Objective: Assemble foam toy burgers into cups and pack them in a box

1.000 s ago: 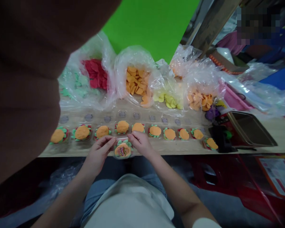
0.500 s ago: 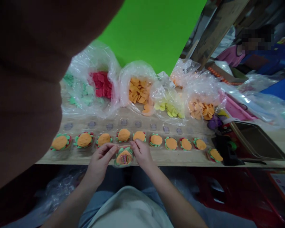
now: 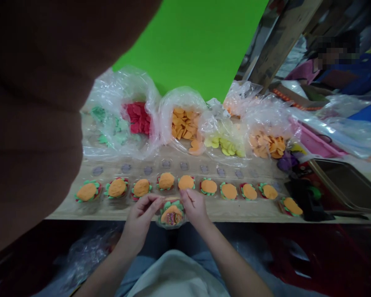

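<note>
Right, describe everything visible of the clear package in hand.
The clear package looks like thin plastic, rounded at the bottom. An orange piece and frilly green pieces show through; a multicoloured label overlaps the orange on the camera-facing side. The left hand and right hand pinch its upper corners, by the table edge.

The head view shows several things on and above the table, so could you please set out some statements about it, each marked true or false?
1. The left hand and the right hand both hold the small clear plastic pack. True.
2. The pack lies behind the bags. False: it is held nearer the person than the row of orange-topped burger shapes.
3. The flat red pieces are left of the flat orange pieces. True.
4. The flat yellow-green pieces are left of the red ones. False: the yellow-green pieces are right of them.
5. A large bright green panel stands behind the bags. True.
</note>
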Tool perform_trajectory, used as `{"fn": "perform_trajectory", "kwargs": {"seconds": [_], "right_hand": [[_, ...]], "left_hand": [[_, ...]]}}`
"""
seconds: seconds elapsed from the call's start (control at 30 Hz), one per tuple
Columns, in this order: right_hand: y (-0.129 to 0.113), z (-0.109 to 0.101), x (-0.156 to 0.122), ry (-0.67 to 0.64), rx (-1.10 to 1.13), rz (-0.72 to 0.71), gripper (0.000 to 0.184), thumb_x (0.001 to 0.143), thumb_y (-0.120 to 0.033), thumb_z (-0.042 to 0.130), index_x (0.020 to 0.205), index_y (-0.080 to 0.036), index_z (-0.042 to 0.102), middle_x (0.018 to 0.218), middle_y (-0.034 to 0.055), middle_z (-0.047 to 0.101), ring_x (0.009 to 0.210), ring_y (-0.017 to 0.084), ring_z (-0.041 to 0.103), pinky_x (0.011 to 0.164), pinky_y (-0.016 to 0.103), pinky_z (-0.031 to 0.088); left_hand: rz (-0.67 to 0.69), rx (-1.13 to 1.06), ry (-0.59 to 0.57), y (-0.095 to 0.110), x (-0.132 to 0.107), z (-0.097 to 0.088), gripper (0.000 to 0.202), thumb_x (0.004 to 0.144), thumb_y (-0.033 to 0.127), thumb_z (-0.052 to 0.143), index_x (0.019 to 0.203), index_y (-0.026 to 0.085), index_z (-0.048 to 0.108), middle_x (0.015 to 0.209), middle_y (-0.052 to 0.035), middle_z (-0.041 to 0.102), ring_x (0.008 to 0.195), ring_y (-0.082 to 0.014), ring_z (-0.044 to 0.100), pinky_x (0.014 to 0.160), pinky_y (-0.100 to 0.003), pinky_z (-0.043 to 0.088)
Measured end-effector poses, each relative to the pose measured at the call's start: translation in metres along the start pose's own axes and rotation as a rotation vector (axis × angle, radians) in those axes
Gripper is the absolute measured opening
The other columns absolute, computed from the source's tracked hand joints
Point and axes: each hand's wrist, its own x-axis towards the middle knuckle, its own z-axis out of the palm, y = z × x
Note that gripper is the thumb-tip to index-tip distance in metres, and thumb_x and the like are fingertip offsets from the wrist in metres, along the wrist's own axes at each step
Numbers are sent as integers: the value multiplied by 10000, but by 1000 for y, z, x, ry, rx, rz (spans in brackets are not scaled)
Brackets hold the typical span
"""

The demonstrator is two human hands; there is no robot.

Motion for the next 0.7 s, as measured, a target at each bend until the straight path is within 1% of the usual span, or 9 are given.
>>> {"fn": "perform_trajectory", "kwargs": {"seconds": [0.23, 0.33, 0.4, 0.47, 0.5, 0.57, 0.6, 0.63, 0.7], "right_hand": [[4, 1, -1, -9, 9, 43, 419, 883, -384, 359, 515, -189, 312, 479, -47, 322, 468, 83, 339, 484, 224, 251], [7, 0, 0, -38, 5, 55, 420, 884, -391, 355, 518, -188, 319, 481, -47, 323, 469, 84, 334, 479, 226, 242], [7, -3, 1, -61, 8, 54, 423, 886, -397, 349, 520, -188, 320, 489, -46, 322, 474, 84, 332, 480, 225, 244], [6, -6, 2, -71, 8, 62, 432, 888, -408, 341, 518, -190, 301, 490, -47, 307, 472, 84, 328, 478, 224, 244], [5, -7, 3, -77, -1, 63, 434, 888, -412, 341, 517, -190, 292, 489, -48, 301, 472, 85, 328, 478, 225, 243], [3, -7, 6, -99, -40, 42, 437, 884, -414, 349, 514, -190, 288, 488, -48, 300, 473, 86, 331, 483, 227, 241], [2, -7, 7, -115, -65, 26, 436, 883, -411, 354, 513, -189, 294, 488, -47, 306, 476, 87, 334, 488, 228, 241], [1, -6, 9, -136, -87, 15, 434, 881, -410, 359, 513, -188, 303, 489, -47, 314, 480, 88, 340, 493, 229, 244], [-1, -3, 12, -167, -110, 25, 430, 877, -421, 369, 519, -188, 324, 497, -45, 333, 490, 92, 354, 501, 228, 253]], "left_hand": [[-31, 16, 7, -7, -2, 1, 159, 751, 314, 598, 781, 158, 599, 724, 6, 584, 695, -102, 498, 650, -184, 391], [-43, 30, -16, -4, -3, 2, 171, 744, 320, 604, 767, 151, 589, 693, 9, 559, 677, -103, 488, 635, -183, 390], [-47, 16, -25, 1, -5, 2, 171, 735, 318, 613, 750, 150, 581, 707, 3, 555, 708, -113, 498, 650, -186, 397], [-86, -42, -83, 5, -6, 1, 180, 738, 338, 603, 753, 162, 566, 792, -13, 570, 790, -138, 521, 679, -204, 415], [-113, -81, -141, 6, -7, 1, 198, 732, 360, 604, 767, 172, 554, 837, -20, 575, 825, -155, 530, 683, -219, 426], [-148, -116, -279, 7, -7, 0, 264, 665, 366, 669, 794, 192, 519, 853, -16, 581, 825, -172, 549, 660, -234, 440], [-147, -94, -321, 6, -6, 0, 314, 618, 335, 714, 807, 198, 504, 831, -8, 585, 798, -167, 557, 648, -232, 441], [-134, -51, -330, 5, -5, 0, 365, 574, 287, 749, 825, 201, 498, 813, -1, 589, 774, -158, 562, 650, -229, 442], [-114, 33, -278, 2, -2, 2, 441, 530, 199, 775, 884, 195, 510, 860, -13, 609, 805, -158, 571, 705, -242, 450]]}}
